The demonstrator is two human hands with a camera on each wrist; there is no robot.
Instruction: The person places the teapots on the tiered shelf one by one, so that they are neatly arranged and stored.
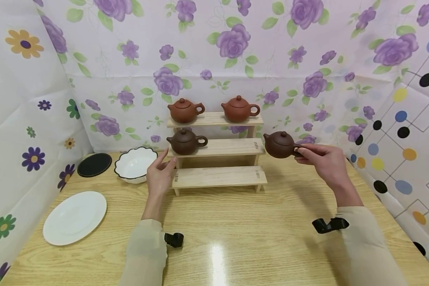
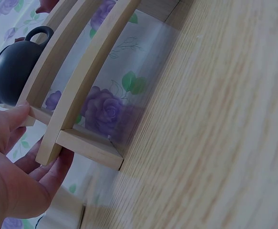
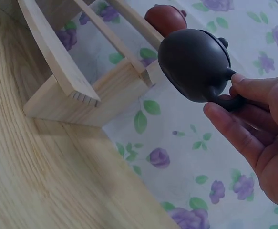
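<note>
My right hand (image 1: 325, 161) pinches the loop handle of a dark brown teapot (image 1: 279, 145), which hangs in the air just right of the wooden display stand's middle tier. The right wrist view shows the thumb and fingers round that handle. My left hand (image 1: 159, 174) holds the left end of the three-tier wooden display stand (image 1: 218, 177), its fingers about the ends of the lower tiers. Another dark brown teapot (image 1: 184, 143) sits at the left of the middle tier. Two reddish-brown teapots, a left one (image 1: 183, 111) and a right one (image 1: 237, 110), stand on the top tier.
Left of the stand are a white scalloped bowl (image 1: 134, 163) with a dark rim, a black round coaster (image 1: 94, 165) and a white plate (image 1: 75, 218). All stand on a wood-grain table (image 1: 236, 226). Flower-patterned cloth (image 1: 207, 51) hangs behind; dotted cloth (image 1: 411, 131) borders the right.
</note>
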